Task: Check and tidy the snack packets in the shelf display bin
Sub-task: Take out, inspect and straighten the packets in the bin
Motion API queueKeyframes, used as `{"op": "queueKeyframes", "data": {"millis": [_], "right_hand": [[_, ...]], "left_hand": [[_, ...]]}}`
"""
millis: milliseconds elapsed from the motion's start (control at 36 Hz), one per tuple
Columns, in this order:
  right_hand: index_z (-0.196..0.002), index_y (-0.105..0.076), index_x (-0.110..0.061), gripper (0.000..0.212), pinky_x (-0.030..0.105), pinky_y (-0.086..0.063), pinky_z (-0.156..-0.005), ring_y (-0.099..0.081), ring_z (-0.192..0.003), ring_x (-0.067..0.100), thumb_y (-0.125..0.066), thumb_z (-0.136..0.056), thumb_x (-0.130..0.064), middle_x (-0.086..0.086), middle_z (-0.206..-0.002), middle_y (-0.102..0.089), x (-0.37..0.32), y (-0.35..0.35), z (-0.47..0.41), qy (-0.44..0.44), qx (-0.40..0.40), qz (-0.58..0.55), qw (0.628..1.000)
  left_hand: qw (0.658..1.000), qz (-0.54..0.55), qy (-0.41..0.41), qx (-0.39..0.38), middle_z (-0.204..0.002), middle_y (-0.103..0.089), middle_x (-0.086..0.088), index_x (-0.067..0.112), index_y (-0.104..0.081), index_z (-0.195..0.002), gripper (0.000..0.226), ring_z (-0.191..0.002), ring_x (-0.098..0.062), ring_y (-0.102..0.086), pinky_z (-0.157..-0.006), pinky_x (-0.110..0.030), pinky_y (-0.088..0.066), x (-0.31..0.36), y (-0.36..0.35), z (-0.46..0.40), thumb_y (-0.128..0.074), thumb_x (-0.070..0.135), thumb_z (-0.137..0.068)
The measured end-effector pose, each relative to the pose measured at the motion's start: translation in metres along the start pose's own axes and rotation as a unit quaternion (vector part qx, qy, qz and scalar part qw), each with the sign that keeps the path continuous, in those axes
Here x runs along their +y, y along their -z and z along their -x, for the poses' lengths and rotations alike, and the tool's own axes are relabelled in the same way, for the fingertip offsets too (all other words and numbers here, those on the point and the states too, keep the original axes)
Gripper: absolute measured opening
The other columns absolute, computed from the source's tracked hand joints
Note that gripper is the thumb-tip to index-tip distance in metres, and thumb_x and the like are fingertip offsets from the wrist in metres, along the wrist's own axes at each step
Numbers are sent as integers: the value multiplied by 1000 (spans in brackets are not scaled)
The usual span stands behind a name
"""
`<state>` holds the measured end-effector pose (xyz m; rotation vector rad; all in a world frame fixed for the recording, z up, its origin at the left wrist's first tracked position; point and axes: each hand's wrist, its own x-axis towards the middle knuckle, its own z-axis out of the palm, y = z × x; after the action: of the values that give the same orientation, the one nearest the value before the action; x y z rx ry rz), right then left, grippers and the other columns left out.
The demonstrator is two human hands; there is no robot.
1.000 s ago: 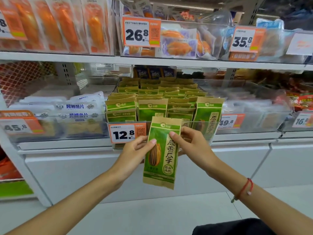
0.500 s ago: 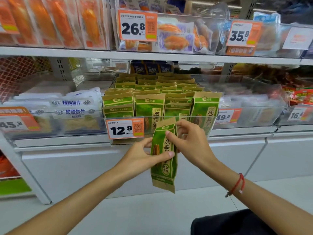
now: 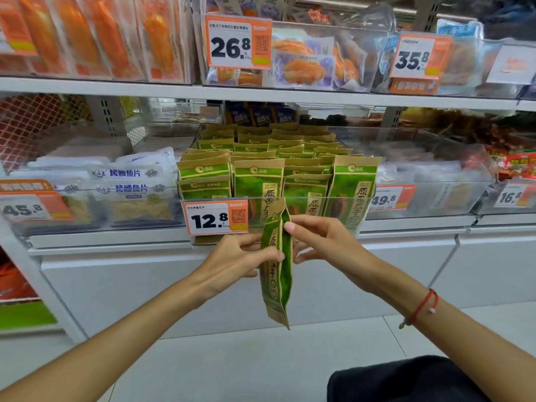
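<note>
A green and tan snack packet (image 3: 277, 274) hangs upright in front of the shelf, turned nearly edge-on to me. My left hand (image 3: 235, 261) pinches its left side near the middle. My right hand (image 3: 322, 242) pinches its upper right edge with thumb and fingers. Behind it, the clear display bin (image 3: 364, 207) on the middle shelf holds several rows of the same green packets (image 3: 258, 181), standing upright. A 12.8 price tag (image 3: 216, 217) is clipped to the bin's front.
White fish-slice packets (image 3: 127, 187) fill the bin to the left, pale packets (image 3: 435, 181) the bin to the right. The upper shelf (image 3: 261, 94) carries orange packets and tags reading 26.8 and 35.8. White floor (image 3: 246, 367) lies below.
The packet has rotated from facing me flat to almost edge-on. Both hands have kept hold and shifted slightly along its edges.
</note>
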<state>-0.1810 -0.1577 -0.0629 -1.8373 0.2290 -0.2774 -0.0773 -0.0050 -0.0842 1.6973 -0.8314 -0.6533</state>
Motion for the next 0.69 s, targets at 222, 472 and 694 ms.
{"op": "queueKeyframes", "data": {"millis": [222,472,694], "right_hand": [[-108,-67,-6,25,17,-52,-60,-62,-69,8,-44,-102,-12,7,-88,-69,0,-5,2,14,-3,10,1000],[-138,-47,-14,59,26,-58,-72,-69,-80,18,-69,-85,-3,15,-107,-62,-3,3,5,-25,-83,52,995],[-134,-47,-21,61,26,-58,-70,-69,-75,19,-72,-82,0,4,-100,-58,-6,-1,14,-38,-107,99,989]], "left_hand": [[999,23,20,-16,-91,-76,8,25,-71,-103,25,-90,-5,-71,-68,-16,-55,-1,0,-2,-75,29,-79],[999,41,11,-7,-96,-76,6,28,-72,-103,40,-95,-10,-71,-79,-24,-59,-7,3,-4,-71,36,-64],[999,34,16,10,-100,-74,11,31,-67,-108,48,-100,-8,-68,-76,-21,-58,-6,1,-3,-78,38,-62]]}}
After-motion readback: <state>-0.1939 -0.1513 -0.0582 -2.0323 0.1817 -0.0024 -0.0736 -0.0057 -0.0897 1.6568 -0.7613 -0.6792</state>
